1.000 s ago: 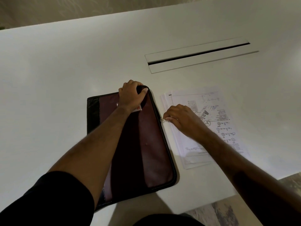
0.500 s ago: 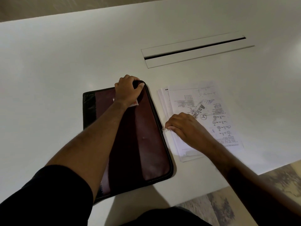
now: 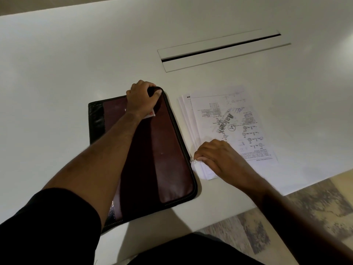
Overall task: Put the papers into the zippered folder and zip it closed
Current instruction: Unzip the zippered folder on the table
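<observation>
A big white table fills most of the view. Far back in its top sits a long cable slot cover with a thin dark gap down its middle.

A dark red zippered folder with a black edge lies flat on the table, near the front. It is turned a little, so its far corner points away. Just to the right of it lies a stack of printed papers. The papers are on the table, not inside the folder. The top sheet has small drawings and lines of print.

The left hand reaches to the far right corner of the folder. Its fingers curl over the edge there and the thumb presses on top, so it grips the corner.

The right hand rests on the near end of the paper stack, right beside the folder's right edge. Its fingertips pinch the small silver zipper pull, which sits partway down that edge.

A dark sleeve covers the upper left arm.
</observation>
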A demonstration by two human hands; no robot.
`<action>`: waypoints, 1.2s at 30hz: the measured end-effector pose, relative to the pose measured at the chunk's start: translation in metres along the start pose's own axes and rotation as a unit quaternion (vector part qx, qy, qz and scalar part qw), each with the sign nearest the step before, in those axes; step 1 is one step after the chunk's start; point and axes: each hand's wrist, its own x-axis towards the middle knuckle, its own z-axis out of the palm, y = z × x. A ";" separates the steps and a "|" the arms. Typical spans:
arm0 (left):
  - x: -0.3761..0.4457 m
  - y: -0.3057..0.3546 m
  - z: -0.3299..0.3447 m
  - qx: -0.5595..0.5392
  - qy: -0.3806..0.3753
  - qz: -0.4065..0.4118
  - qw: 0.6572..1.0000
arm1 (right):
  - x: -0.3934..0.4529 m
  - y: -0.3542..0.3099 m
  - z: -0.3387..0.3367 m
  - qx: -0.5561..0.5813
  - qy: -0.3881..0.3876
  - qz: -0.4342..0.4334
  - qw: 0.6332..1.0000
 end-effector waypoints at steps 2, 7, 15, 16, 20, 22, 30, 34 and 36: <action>0.000 0.000 0.000 -0.001 -0.001 0.000 1.000 | -0.008 -0.002 0.001 0.008 -0.006 0.001 1.000; 0.000 0.001 0.000 0.005 0.000 0.001 1.000 | -0.029 -0.006 0.004 0.048 -0.023 0.022 0.998; -0.002 0.000 -0.001 0.007 -0.002 0.003 1.000 | -0.052 -0.022 0.006 0.094 -0.018 0.054 0.994; -0.002 0.000 -0.001 0.008 -0.003 0.002 1.000 | -0.053 -0.024 0.007 0.096 -0.019 0.057 0.994; -0.001 0.001 0.000 0.013 -0.007 0.003 1.000 | -0.061 -0.031 0.013 0.123 -0.034 0.085 0.988; 0.000 0.000 0.001 0.015 -0.007 0.004 1.000 | -0.066 -0.039 0.016 0.124 -0.026 0.090 0.988; 0.001 0.003 -0.001 0.054 -0.015 0.009 0.998 | -0.079 -0.065 0.031 0.148 0.045 0.077 0.985; -0.002 0.011 -0.008 0.089 -0.017 0.017 0.996 | -0.083 -0.074 0.031 0.190 0.067 0.117 0.973; -0.013 0.020 -0.016 0.074 -0.005 0.031 0.997 | -0.084 -0.078 0.031 0.212 0.072 0.138 0.965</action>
